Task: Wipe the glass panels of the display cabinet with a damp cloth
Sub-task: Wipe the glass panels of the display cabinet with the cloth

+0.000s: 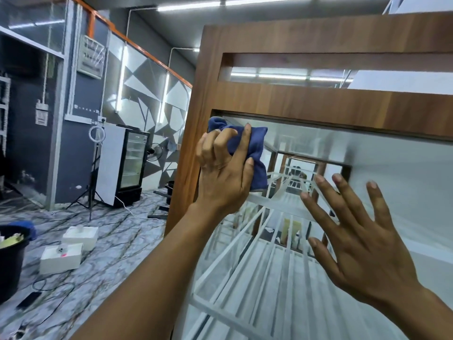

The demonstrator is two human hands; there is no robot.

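A: From the head view, where is the cloth?

B: The cloth (pixel 256 150) is bunched in the left hand (pixel 221 170), with fingers and thumb curled round it. It is pressed to the top left corner of the big panel (pixel 397 177), right under the wooden rail of the cabinet (pixel 306 100).

A: And the other hand?

B: The right hand (pixel 362 239) holds nothing. Its fingers are straight and spread wide, raised before the glass, lower and to the right, well apart from the cloth. Whether the fingertips touch the glass I cannot tell.

A: So how far along is the wiping?

B: My guess is that this panel is near its start, or at the start of a pass. The cloth sits in a corner, and nearly all the glass lies below and to the right of it. I see no wet streaks to mark a wiped part from an unwiped one, so nothing proves any area done.

A: What is left?

B: As I judge it, the rest of this panel, and perhaps the narrow top pane (pixel 282 74) above the rail. Other sides of the cabinet are out of view. A bucket (pixel 12 261) stands on the floor at far left, well apart from the cabinet.
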